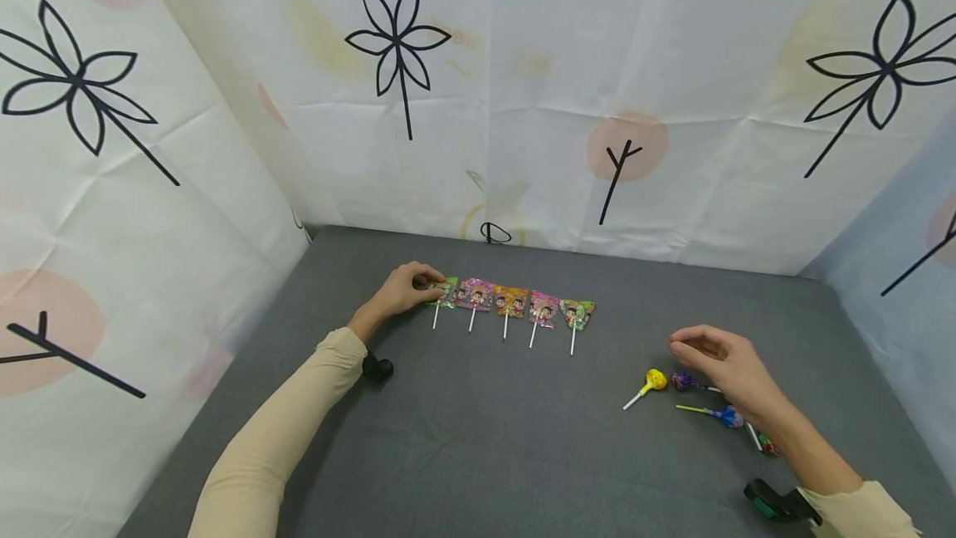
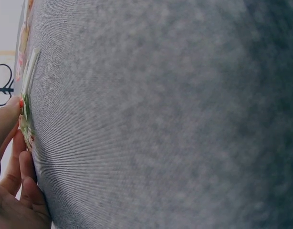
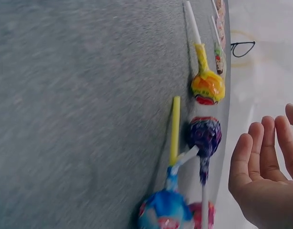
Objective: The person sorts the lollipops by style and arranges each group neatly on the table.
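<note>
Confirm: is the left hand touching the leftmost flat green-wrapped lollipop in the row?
Touching. Head view shows the left hand with fingertips on the leftmost flat green-wrapped lollipop; left wrist view shows fingertips against the wrapper edge.

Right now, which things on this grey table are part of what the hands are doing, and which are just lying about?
In hand:
left hand touching the flat green-wrapped lollipop
four more flat wrapped lollipops in its row
right hand above the round lollipops

Lying about:
small black object
</note>
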Demonstrator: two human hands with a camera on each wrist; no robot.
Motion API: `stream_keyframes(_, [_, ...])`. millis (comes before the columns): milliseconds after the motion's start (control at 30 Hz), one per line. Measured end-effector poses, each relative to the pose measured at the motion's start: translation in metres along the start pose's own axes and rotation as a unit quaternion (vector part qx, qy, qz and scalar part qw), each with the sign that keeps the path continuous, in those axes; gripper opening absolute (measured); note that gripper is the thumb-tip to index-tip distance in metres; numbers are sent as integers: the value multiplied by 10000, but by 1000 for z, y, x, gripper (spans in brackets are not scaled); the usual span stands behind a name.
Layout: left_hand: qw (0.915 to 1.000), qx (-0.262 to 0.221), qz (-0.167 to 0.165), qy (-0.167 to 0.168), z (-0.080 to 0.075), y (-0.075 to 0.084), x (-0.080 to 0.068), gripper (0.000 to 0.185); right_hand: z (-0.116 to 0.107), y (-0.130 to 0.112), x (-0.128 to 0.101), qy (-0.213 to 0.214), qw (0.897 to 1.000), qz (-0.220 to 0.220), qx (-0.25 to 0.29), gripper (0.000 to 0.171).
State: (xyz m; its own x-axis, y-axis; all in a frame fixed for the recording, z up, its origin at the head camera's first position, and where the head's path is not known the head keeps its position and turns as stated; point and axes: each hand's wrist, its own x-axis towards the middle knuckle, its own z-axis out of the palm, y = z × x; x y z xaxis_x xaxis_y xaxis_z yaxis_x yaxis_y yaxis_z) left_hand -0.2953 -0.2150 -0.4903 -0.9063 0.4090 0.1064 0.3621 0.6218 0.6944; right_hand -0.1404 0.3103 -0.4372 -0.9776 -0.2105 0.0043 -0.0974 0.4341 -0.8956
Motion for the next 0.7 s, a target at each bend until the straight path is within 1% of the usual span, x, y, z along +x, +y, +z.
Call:
stream_keyframes(133, [10000,-10,44,35,0,-1,0,26,-6,3,-7,-16,9998,176,54,39])
stream_keyframes(267, [10000,-13,15,72,-1,0,0,25,-9,4,-12,-107,9993,341,114,43])
stream_keyframes(400, [10000,-14,11,91,-2,0,0,25,-10,7,-14,-166,9990,409,11,44])
stream_keyframes(500, [9999,16,23,102,-2,0,0,25,-8,11,-14,-170,9992,344,-74,42])
stream_keyframes(700, [9999,88,101,100,0,-1,2,25,-2,15,-14,-127,9995,-120,-245,37])
